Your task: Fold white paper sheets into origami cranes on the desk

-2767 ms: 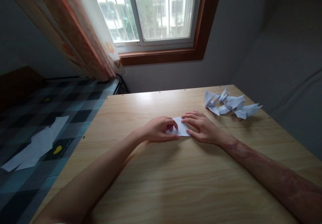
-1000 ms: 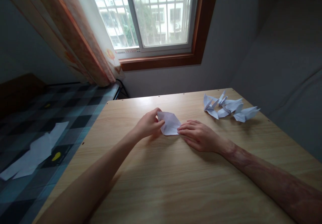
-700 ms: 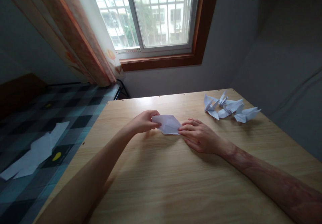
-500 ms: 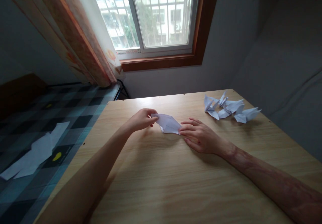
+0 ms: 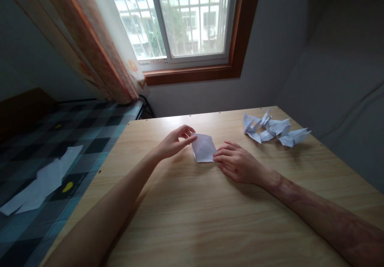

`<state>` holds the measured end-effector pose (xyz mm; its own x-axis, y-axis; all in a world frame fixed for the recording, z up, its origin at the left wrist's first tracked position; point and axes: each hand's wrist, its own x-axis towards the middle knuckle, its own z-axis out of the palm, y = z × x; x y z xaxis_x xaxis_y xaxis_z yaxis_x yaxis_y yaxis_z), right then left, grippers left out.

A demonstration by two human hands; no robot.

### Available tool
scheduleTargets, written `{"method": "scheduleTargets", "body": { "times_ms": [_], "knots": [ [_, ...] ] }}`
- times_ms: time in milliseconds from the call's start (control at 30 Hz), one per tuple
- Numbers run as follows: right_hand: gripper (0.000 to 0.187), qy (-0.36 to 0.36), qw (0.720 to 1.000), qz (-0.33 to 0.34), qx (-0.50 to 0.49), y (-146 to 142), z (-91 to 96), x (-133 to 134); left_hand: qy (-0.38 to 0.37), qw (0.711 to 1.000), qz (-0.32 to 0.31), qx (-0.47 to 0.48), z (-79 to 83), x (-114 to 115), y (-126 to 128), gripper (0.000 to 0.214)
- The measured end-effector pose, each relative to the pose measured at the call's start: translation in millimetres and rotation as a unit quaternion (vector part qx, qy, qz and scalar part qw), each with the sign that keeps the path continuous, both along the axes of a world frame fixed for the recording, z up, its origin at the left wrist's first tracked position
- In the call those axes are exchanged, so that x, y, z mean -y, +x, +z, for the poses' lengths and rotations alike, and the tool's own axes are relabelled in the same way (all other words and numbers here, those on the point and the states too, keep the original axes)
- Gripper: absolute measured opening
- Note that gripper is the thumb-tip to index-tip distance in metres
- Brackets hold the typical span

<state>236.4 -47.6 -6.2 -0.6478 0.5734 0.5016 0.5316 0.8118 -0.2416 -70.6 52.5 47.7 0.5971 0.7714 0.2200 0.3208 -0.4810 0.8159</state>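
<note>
A small white folded paper (image 5: 204,147) lies in the middle of the wooden table (image 5: 228,219). My left hand (image 5: 175,142) pinches its upper left corner between thumb and fingers and lifts that flap off the table. My right hand (image 5: 238,164) lies flat, fingers together, pressing down the paper's right edge.
Several finished white paper cranes (image 5: 274,129) lie in a cluster at the table's far right. Left of the table is a bed with a checked blanket (image 5: 75,135) and loose white paper (image 5: 42,179). A curtain (image 5: 99,39) and a window (image 5: 183,19) are behind.
My left hand went from pressing the paper flat to pinching a flap, pulling it out leftward and then lifting it up. My right hand stayed pressed on the right edge.
</note>
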Motion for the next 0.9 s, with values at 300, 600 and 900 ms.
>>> {"method": "scheduleTargets", "body": {
  "times_ms": [300,600,900],
  "knots": [
    [0.015,0.065,0.996,-0.05,0.021,1,-4.3,1,-0.035,0.995,-0.094,0.028,-37.6,8,13,0.043],
    [0.035,0.022,0.998,0.006,0.061,-4,2.5,1,0.079,0.994,-0.061,-0.047,-46.0,19,26,0.017],
    [0.048,-0.025,0.996,0.002,0.09,-4,7.8,5,0.089,0.992,-0.062,-0.059,-45.5,24,29,0.015]
  ]
}}
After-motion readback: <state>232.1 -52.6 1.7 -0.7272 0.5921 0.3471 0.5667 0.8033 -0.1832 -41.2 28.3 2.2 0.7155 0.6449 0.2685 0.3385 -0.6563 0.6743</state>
